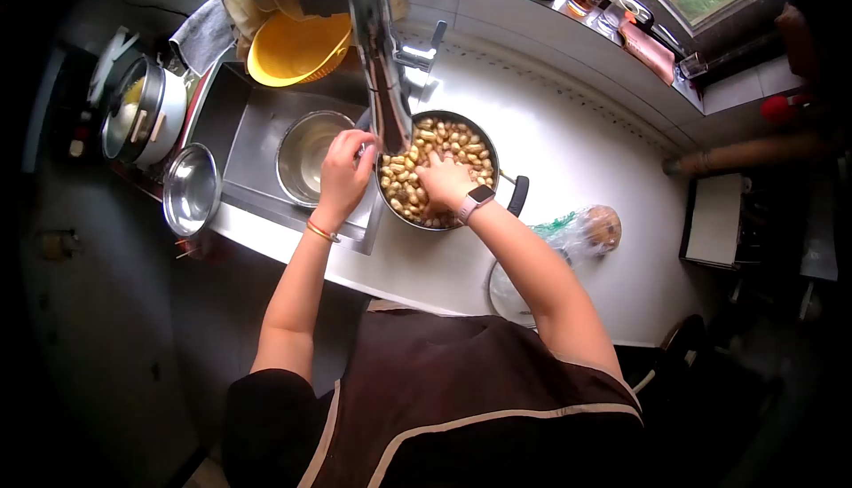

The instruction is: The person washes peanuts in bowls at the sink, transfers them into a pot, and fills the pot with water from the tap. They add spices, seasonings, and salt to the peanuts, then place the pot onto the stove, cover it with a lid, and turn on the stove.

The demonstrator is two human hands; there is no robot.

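Note:
A round dark-rimmed pot (497,153) full of unshelled peanuts (461,140) stands on the counter beside the sink. My left hand (344,169) is at the pot's left side, its fingers curled at the place of the side handle, which they mostly cover. Among the peanuts lies my right hand (446,184), fingers apart and partly sunk between the shells. The chrome faucet (383,71) hangs over the pot's left edge. A black side handle (518,195) sticks out on the right.
In the steel sink (253,146) are a metal bowl (293,155) and a yellow basket (297,49). Another steel bowl (192,191) sits at the sink's left edge. On the white counter (577,160), a plastic bag (577,232) lies right of the pot, near a glass lid (510,297).

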